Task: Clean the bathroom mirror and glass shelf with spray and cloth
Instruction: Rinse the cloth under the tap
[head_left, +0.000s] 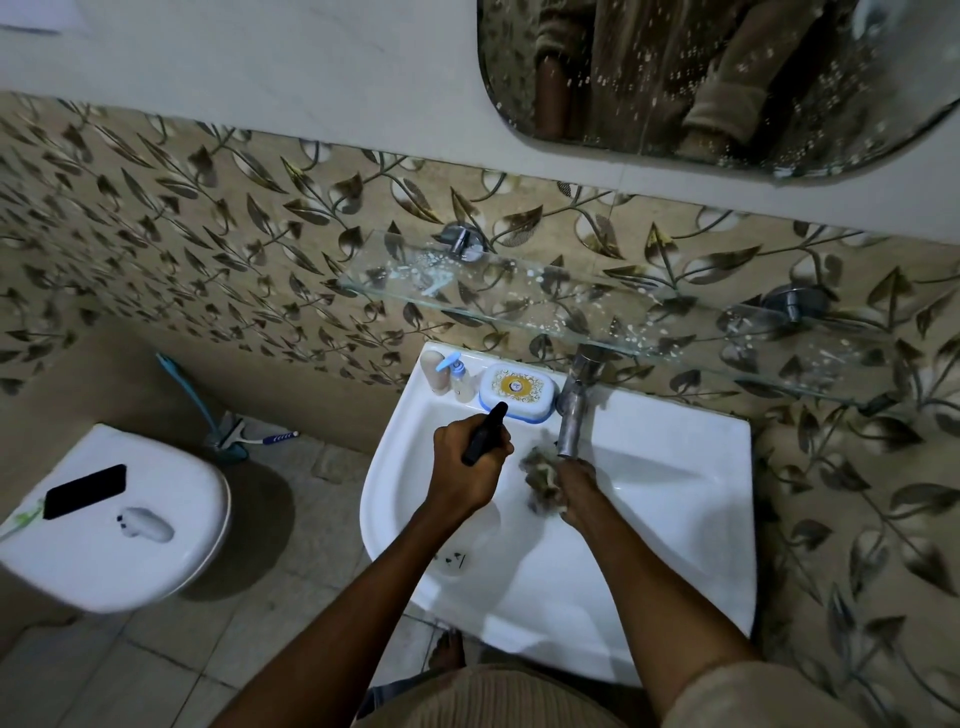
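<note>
Tap (574, 410) and glass shelf (597, 306) overhead

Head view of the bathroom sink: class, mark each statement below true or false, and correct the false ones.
1. The left hand grips a black spray bottle. True.
2. The right hand is empty. False: it holds a crumpled cloth below the tap.
3. The glass shelf is spotless. False: white droplets and smears lie on it.
4. A dark phone lies on the toilet lid. True.
5. The soap box stands on the glass shelf. False: it sits on the sink rim, beside the tap.
</note>
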